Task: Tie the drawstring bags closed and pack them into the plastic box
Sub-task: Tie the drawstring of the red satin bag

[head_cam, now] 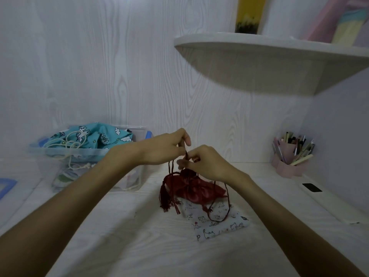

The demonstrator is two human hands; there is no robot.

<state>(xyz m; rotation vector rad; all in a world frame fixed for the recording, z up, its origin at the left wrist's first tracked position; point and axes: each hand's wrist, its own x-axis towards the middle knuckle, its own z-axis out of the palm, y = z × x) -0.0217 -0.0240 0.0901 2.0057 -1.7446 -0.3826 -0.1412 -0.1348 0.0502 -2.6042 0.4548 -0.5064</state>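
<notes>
Both hands worked the red bag's cord.
A box [89,154] at left held a teal bag [103,134]; the left hand [163,148] and right hand [203,162] pinched the cord [186,155] above the red bag [191,186], which lay mid-desk, overlapping a cat-print bag [217,222].

No readable text or labels

Box [87,154] top blocked by teal bag [95,136]; shelf [259,56] overhangs right.
</notes>
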